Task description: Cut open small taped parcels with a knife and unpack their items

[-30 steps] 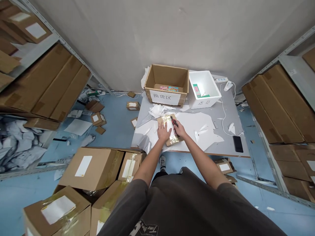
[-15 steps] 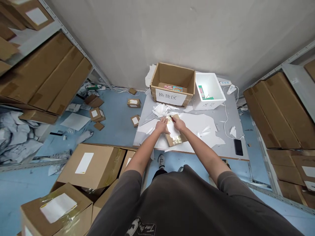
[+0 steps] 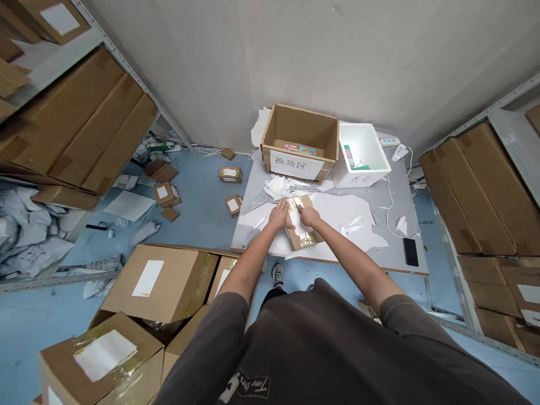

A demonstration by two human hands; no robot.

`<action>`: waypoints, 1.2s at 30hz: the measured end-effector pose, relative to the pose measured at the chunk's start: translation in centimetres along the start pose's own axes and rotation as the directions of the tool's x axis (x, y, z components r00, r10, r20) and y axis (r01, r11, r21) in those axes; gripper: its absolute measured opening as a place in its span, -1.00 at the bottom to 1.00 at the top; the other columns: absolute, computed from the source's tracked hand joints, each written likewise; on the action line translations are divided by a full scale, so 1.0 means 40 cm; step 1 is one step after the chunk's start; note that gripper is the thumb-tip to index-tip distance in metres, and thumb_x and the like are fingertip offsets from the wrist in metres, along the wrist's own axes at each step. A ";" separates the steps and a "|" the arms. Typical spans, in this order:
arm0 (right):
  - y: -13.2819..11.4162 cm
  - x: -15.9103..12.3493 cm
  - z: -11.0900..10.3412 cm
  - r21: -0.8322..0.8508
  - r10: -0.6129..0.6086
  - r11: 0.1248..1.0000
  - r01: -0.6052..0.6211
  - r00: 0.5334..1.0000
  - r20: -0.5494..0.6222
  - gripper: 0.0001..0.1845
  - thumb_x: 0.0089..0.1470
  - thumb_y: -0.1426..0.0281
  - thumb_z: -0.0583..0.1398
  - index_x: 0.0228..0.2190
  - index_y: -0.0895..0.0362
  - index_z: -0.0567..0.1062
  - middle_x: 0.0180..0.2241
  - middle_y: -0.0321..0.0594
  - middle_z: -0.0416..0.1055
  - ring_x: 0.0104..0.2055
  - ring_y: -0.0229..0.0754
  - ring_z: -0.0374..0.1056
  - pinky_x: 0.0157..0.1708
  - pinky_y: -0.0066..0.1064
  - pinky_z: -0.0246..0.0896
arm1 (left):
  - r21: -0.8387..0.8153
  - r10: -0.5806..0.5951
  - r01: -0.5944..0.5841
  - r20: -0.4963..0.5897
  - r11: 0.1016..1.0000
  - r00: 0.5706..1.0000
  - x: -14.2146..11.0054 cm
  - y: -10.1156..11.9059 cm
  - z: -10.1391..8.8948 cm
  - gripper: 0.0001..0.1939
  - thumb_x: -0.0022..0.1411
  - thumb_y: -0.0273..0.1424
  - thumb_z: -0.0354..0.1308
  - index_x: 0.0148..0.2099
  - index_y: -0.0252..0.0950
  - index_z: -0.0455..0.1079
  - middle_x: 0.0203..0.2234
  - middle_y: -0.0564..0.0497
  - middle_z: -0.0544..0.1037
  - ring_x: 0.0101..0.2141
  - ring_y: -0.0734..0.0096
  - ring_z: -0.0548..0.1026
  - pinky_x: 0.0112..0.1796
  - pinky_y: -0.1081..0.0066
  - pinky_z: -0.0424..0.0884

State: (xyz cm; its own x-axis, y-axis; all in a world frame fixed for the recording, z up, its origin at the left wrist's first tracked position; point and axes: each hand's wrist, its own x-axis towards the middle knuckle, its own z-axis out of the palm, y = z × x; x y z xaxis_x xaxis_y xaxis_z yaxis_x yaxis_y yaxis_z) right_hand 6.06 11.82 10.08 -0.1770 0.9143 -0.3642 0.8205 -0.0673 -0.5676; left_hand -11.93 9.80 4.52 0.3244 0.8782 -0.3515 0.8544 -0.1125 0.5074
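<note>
box point(image 3: 304, 237): brown cardboard, small, flattish | shiny tape across near and far ends, white label point(image 3: 297, 219) between | lying flat on paper point(image 3: 337, 208) over desk point(image 3: 382, 199), far end angled slightly left from me | opened or sealed: hidden by my grips | cutter point(image 3: 299, 207): nearly hidden in my right grip point(image 3: 309, 216)

Matt cardboard parcel point(image 3: 297, 235); glossy tape point(image 3: 307, 240), probably plastic.

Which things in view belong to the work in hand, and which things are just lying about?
Work in hand:
- flat brown cardboard parcel with shiny tape and white label
- left hand, spread on it
- right hand, closed over it

Apparently just lying about:
- black rectangular phone
- crumpled white paper
- white plastic power strip
</note>
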 end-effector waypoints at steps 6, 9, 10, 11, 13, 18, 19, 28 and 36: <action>-0.040 -0.079 -0.035 -0.493 0.146 0.870 -0.007 0.959 0.244 -0.32 0.32 0.37 0.23 0.41 0.10 0.31 0.16 0.16 0.55 0.23 0.17 0.50 0.07 -0.22 0.40 | 0.211 -0.053 0.038 0.067 0.977 0.996 -0.018 0.023 -0.027 0.55 -0.04 0.31 0.46 0.67 -0.24 -0.30 0.62 -0.25 -0.37 0.58 -0.09 -0.34 0.48 0.00 -0.04; -0.043 -0.114 -0.040 -0.514 0.188 0.858 -0.011 0.937 0.294 -0.38 0.35 0.39 0.21 0.38 0.11 0.36 0.15 0.14 0.55 0.21 0.14 0.51 0.02 -0.27 0.43 | 0.228 -0.063 0.045 0.074 0.973 0.995 -0.022 0.029 -0.034 0.53 -0.03 0.28 0.48 0.67 -0.22 -0.29 0.62 -0.24 -0.38 0.58 -0.08 -0.33 0.47 -0.01 -0.02; -0.040 -0.126 -0.041 -0.513 0.199 0.858 -0.017 0.933 0.301 -0.41 0.34 0.40 0.22 0.35 0.12 0.39 0.14 0.14 0.56 0.20 0.13 0.52 0.00 -0.29 0.43 | 0.228 -0.062 0.044 0.073 0.973 0.995 -0.023 0.030 -0.035 0.52 -0.02 0.27 0.48 0.67 -0.22 -0.29 0.62 -0.24 -0.38 0.58 -0.07 -0.33 0.47 -0.02 -0.01; -0.036 -0.140 -0.040 -0.513 0.204 0.858 -0.021 0.931 0.303 -0.43 0.33 0.41 0.23 0.33 0.13 0.42 0.12 0.14 0.57 0.17 0.13 0.54 -0.02 -0.30 0.44 | 0.227 -0.060 0.042 0.073 0.973 0.996 -0.024 0.030 -0.036 0.51 -0.01 0.26 0.48 0.67 -0.22 -0.30 0.62 -0.24 -0.39 0.58 -0.07 -0.33 0.47 -0.03 -0.01; -0.024 -0.171 -0.039 -0.499 0.216 0.866 -0.032 0.924 0.315 -0.46 0.32 0.40 0.23 0.30 0.12 0.44 0.08 0.13 0.59 0.06 0.09 0.60 -0.11 -0.32 0.47 | 0.223 -0.054 0.036 0.073 0.974 0.996 -0.025 0.029 -0.036 0.50 0.01 0.26 0.47 0.67 -0.21 -0.31 0.62 -0.24 -0.39 0.58 -0.08 -0.33 0.46 -0.06 0.00; 0.006 -0.255 -0.032 -0.425 0.281 0.899 -0.108 0.886 0.369 -0.51 0.37 0.38 0.18 0.28 0.10 0.43 0.03 0.09 0.60 -0.35 -0.10 0.60 -0.39 -0.37 0.45 | 0.215 -0.053 0.038 0.069 0.976 0.996 -0.025 0.024 -0.031 0.49 0.02 0.25 0.46 0.67 -0.19 -0.33 0.62 -0.22 -0.39 0.58 -0.09 -0.36 0.46 -0.10 -0.03; 0.009 -0.270 -0.030 -0.425 0.285 0.898 -0.115 0.887 0.363 -0.50 0.36 0.39 0.19 0.28 0.10 0.42 0.02 0.09 0.60 -0.36 -0.11 0.60 -0.39 -0.36 0.45 | 0.216 -0.053 0.037 0.068 0.976 0.996 -0.024 0.024 -0.030 0.49 0.02 0.25 0.46 0.67 -0.19 -0.32 0.62 -0.22 -0.39 0.58 -0.10 -0.36 0.47 -0.10 -0.03; 0.042 -0.381 -0.018 -0.450 0.300 0.884 -0.122 0.888 0.348 -0.39 0.31 0.45 0.19 0.36 0.09 0.40 0.03 0.14 0.59 0.05 0.14 0.58 -0.10 -0.25 0.43 | 0.238 -0.070 0.046 0.094 0.970 0.993 -0.017 0.037 -0.037 0.49 0.02 0.29 0.42 0.67 -0.18 -0.35 0.62 -0.21 -0.40 0.58 -0.09 -0.37 0.46 -0.11 -0.05; 0.053 -0.459 0.002 -0.485 0.271 0.870 -0.090 0.908 0.319 -0.31 0.30 0.50 0.16 0.42 0.18 0.30 0.03 0.19 0.59 0.12 0.14 0.54 -0.04 -0.25 0.38 | 0.280 -0.104 0.073 0.095 0.957 0.990 -0.016 0.043 -0.050 0.48 0.03 0.29 0.42 0.68 -0.18 -0.33 0.62 -0.20 -0.34 0.58 -0.14 -0.39 0.46 -0.11 -0.04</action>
State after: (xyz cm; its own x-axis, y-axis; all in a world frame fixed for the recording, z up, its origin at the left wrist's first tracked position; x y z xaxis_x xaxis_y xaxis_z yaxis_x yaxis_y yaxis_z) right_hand 11.02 -5.15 15.51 -0.1114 0.6849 -0.7200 0.9932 0.0531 -0.1032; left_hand -11.48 9.97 7.21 0.2712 0.8371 -0.4751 0.9552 -0.1734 0.2397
